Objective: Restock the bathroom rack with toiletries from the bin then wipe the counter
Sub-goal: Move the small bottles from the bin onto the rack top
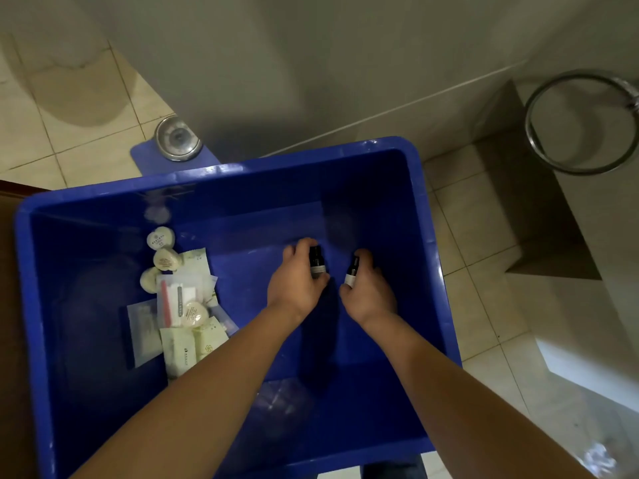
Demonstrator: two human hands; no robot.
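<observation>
A large blue plastic bin [221, 174] fills the middle of the head view. Both my hands reach down inside it. My left hand [294, 281] grips a small dark bottle with a pale label [316, 262]. My right hand [368, 292] grips a second small dark bottle [352, 273] with a white label. At the bin's left side lies a pile of toiletries [179, 305]: round wrapped soaps, pale green sachets and clear packets. The rack and the counter top are not clearly in view.
The bin stands on a tiled floor [477, 216] against a pale wall. A round metal floor drain [178, 138] lies beyond the bin's far left corner. A metal ring [581, 122] hangs at the upper right above a grey ledge.
</observation>
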